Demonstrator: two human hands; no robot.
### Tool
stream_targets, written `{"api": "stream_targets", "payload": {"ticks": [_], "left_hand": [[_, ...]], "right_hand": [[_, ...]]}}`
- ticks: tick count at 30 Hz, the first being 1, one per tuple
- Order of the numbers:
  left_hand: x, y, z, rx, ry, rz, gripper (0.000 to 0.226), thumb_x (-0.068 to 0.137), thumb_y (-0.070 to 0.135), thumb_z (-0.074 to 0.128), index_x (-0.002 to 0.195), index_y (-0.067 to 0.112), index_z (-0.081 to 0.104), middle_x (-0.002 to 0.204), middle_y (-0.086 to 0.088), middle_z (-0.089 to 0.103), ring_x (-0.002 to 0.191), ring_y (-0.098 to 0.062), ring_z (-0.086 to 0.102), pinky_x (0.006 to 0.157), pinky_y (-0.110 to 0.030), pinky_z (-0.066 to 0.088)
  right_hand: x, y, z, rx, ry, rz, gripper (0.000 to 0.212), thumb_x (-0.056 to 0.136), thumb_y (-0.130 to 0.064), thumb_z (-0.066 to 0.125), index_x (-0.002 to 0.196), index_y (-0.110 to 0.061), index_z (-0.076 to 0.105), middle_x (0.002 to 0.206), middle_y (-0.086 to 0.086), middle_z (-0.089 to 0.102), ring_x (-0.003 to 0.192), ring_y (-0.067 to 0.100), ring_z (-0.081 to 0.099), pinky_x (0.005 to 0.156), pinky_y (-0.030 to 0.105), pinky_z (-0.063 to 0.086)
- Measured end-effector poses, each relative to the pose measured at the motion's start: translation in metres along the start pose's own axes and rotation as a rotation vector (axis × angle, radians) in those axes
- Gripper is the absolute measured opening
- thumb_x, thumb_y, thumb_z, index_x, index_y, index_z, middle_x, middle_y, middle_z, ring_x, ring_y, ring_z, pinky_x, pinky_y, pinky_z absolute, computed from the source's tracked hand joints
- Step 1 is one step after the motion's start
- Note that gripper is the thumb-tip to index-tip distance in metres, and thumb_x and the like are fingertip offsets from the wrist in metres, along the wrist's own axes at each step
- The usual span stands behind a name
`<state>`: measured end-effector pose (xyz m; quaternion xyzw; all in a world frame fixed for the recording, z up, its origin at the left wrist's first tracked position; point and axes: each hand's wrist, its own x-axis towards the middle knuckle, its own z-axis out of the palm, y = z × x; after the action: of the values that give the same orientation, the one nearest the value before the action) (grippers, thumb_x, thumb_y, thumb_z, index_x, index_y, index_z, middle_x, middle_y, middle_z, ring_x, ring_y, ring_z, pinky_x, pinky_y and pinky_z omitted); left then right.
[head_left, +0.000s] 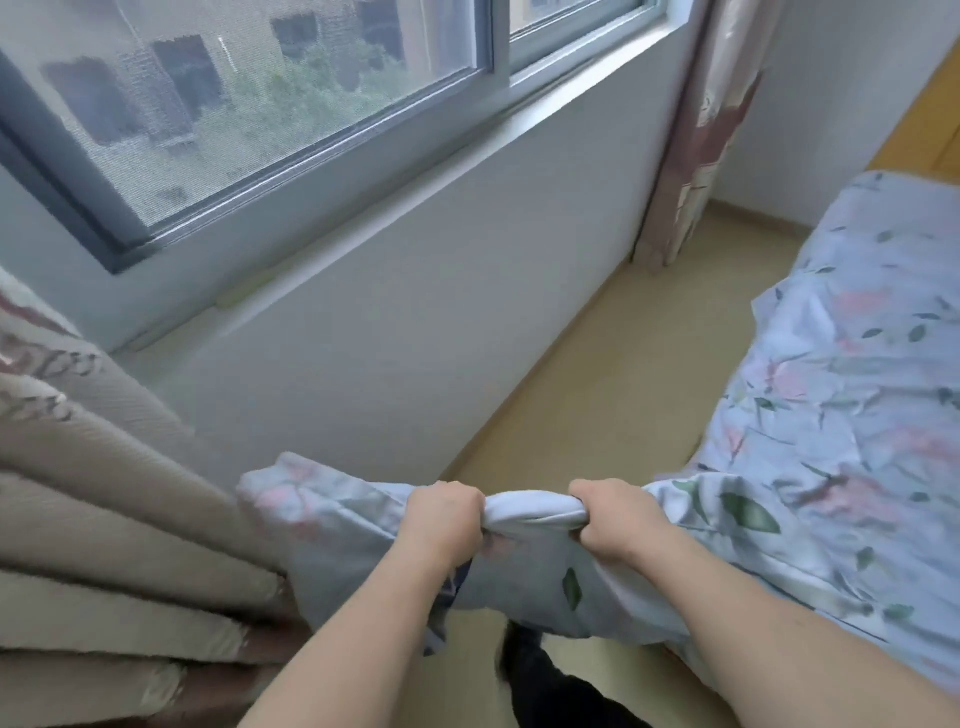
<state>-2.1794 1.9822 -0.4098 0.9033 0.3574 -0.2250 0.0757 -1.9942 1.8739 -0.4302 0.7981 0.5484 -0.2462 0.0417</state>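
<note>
1. Beige floor (613, 395) runs under a window (249, 109); I see ribbed curtain (104, 519) folds crowding the left.
2. My left hand (441, 514) clamps the bunched floral sheet (540, 506), fingers curled tight.
3. My right hand (613, 519) grips it likewise.
4. Rightward, the crumpled cotton spreads over the bed (914, 670).

I note the sheet (841, 395): pale blue, pink flowers, green leaves; curtain (104, 519): beige, ribbed; floor (623, 374): yellowish; wall (415, 312): white.
</note>
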Motion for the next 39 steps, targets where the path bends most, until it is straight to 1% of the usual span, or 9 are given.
{"api": "stream_targets", "payload": {"ticks": [5, 8, 13, 16, 19, 23, 30, 33, 39], "left_hand": [[0.107, 0.002, -0.050, 0.083, -0.035, 0.068, 0.015, 0.064, 0.015, 0.066, 0.077, 0.018, 0.060, 0.074, 0.001, 0.062, 0.069, -0.024, 0.060, 0.055, -0.029, 0.039], [0.163, 0.004, -0.089, 0.158, -0.037, 0.120, 0.018, 0.066, 0.016, 0.067, 0.083, 0.020, 0.064, 0.078, 0.000, 0.064, 0.077, -0.025, 0.064, 0.058, -0.029, 0.040], [0.248, 0.013, -0.148, 0.258, 0.120, 0.241, 0.015, 0.075, 0.016, 0.056, 0.088, 0.017, 0.065, 0.090, -0.004, 0.069, 0.087, -0.029, 0.065, 0.063, -0.031, 0.040], [0.285, 0.024, -0.169, 0.274, 0.125, 0.323, 0.017, 0.078, 0.022, 0.052, 0.089, 0.015, 0.064, 0.091, -0.006, 0.068, 0.089, -0.030, 0.063, 0.065, -0.033, 0.042], [0.331, 0.038, -0.190, 0.283, 0.117, 0.396, 0.014, 0.076, 0.018, 0.051, 0.084, 0.016, 0.062, 0.089, -0.004, 0.068, 0.086, -0.029, 0.064, 0.063, -0.032, 0.043], [0.400, 0.059, -0.219, 0.302, 0.071, 0.479, 0.008, 0.074, 0.016, 0.052, 0.078, 0.018, 0.059, 0.083, -0.002, 0.067, 0.073, -0.027, 0.061, 0.058, -0.029, 0.040], [0.534, 0.086, -0.301, 0.360, 0.134, 0.668, 0.003, 0.076, 0.018, 0.054, 0.076, 0.022, 0.054, 0.089, -0.002, 0.068, 0.082, -0.028, 0.065, 0.060, -0.027, 0.036], [0.582, 0.096, -0.337, 0.365, 0.156, 0.702, 0.004, 0.075, 0.018, 0.053, 0.074, 0.022, 0.051, 0.088, -0.002, 0.068, 0.082, -0.027, 0.065, 0.059, -0.027, 0.036], [0.658, 0.139, -0.374, 0.405, 0.114, 0.775, 0.012, 0.068, 0.015, 0.062, 0.070, 0.021, 0.051, 0.083, -0.002, 0.068, 0.077, -0.025, 0.064, 0.054, -0.027, 0.034]], "right_hand": [[0.078, 0.049, -0.039, 0.070, 0.035, 0.094, 0.010, 0.076, -0.017, 0.047, 0.080, -0.024, 0.042, 0.088, -0.002, 0.061, 0.086, 0.026, 0.057, 0.065, 0.032, 0.037], [0.115, 0.071, -0.067, 0.098, 0.074, 0.132, 0.011, 0.074, -0.016, 0.048, 0.078, -0.023, 0.040, 0.089, -0.001, 0.062, 0.086, 0.027, 0.057, 0.062, 0.033, 0.035], [0.168, 0.110, -0.122, 0.137, 0.154, 0.205, 0.012, 0.075, -0.015, 0.049, 0.080, -0.023, 0.041, 0.084, -0.001, 0.056, 0.084, 0.028, 0.054, 0.061, 0.032, 0.032], [0.187, 0.130, -0.141, 0.142, 0.159, 0.263, 0.015, 0.076, -0.013, 0.049, 0.082, -0.024, 0.040, 0.082, 0.000, 0.049, 0.088, 0.029, 0.054, 0.064, 0.031, 0.032], [0.210, 0.156, -0.159, 0.149, 0.154, 0.332, 0.015, 0.078, -0.013, 0.049, 0.085, -0.024, 0.041, 0.084, 0.001, 0.050, 0.095, 0.029, 0.057, 0.065, 0.030, 0.031], [0.248, 0.193, -0.184, 0.172, 0.137, 0.455, 0.014, 0.080, -0.012, 0.048, 0.084, -0.023, 0.042, 0.085, 0.000, 0.052, 0.085, 0.028, 0.051, 0.066, 0.031, 0.034], [0.330, 0.257, -0.251, 0.246, 0.200, 0.640, 0.011, 0.079, -0.016, 0.052, 0.082, -0.022, 0.043, 0.087, 0.000, 0.058, 0.081, 0.028, 0.051, 0.064, 0.032, 0.034], [0.359, 0.279, -0.281, 0.248, 0.248, 0.673, 0.011, 0.079, -0.017, 0.052, 0.081, -0.022, 0.043, 0.087, 0.000, 0.058, 0.078, 0.026, 0.049, 0.062, 0.032, 0.033], [0.396, 0.332, -0.313, 0.290, 0.260, 0.770, 0.012, 0.080, -0.015, 0.052, 0.082, -0.022, 0.042, 0.076, -0.001, 0.047, 0.078, 0.026, 0.045, 0.064, 0.032, 0.034]]}}
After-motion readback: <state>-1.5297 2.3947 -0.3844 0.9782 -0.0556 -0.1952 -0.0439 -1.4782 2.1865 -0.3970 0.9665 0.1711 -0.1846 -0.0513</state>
